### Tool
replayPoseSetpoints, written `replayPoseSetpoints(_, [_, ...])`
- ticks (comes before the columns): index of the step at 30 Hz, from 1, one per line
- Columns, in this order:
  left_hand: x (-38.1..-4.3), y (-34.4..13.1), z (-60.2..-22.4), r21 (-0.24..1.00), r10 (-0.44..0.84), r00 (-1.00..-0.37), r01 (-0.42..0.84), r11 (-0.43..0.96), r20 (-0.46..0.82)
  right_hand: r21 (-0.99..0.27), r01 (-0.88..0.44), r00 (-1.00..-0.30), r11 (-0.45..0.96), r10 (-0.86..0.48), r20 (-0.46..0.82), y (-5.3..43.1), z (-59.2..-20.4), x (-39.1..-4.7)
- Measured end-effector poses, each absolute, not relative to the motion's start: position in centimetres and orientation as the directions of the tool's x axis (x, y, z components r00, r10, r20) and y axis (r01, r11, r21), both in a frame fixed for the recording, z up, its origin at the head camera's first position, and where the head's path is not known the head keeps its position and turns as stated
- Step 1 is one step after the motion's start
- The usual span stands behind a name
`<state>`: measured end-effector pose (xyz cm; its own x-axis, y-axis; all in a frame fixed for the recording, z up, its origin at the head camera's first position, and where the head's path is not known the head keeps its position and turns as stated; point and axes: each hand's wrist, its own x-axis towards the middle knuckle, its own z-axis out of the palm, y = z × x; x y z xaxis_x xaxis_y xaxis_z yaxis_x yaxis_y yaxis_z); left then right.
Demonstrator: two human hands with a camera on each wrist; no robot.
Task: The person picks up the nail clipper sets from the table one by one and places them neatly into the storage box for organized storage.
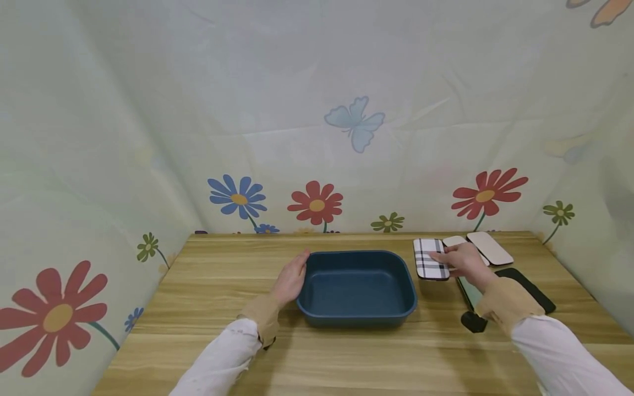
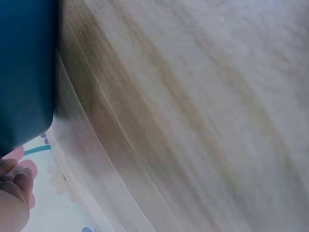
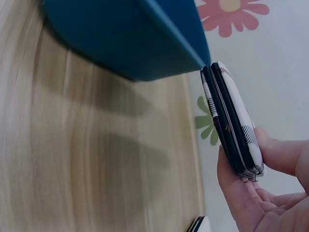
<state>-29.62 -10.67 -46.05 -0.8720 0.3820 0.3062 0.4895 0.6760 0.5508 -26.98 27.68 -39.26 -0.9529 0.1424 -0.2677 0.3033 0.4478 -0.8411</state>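
Note:
My right hand holds a flat rectangular case covered in black-and-white plaid. Thumb and fingers pinch it by one end just right of the dark blue rectangular tray. In the right wrist view the plaid case is seen edge-on, with dark layers and thin silvery lines between its pale faces. My left hand rests along the outer left wall of the tray, fingers reaching up to the rim. Only part of the left hand shows in the left wrist view. The tray's floor is bare.
On the wooden table, right of the tray, lie a pale pink rounded case, a whitish one, a black flat item, a green flat item and a small black object. A flowered curtain stands behind.

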Motion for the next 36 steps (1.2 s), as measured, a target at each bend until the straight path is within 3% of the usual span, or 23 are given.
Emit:
replayPoseSetpoints(22, [-29.5,-10.6,-46.2,0.537,0.392,-0.867,0.498,0.681,0.307,-0.925,0.182,-0.980,0.335,-0.011,-0.197,23.3,-37.1,-27.4])
replayPoseSetpoints(36, [-29.5,-10.4,-45.9,0.544,0.386,-0.876,0.483,0.686,0.290,-0.954,0.186,-0.975,0.235,-0.076,-0.209,18.8,-37.9,-27.6])
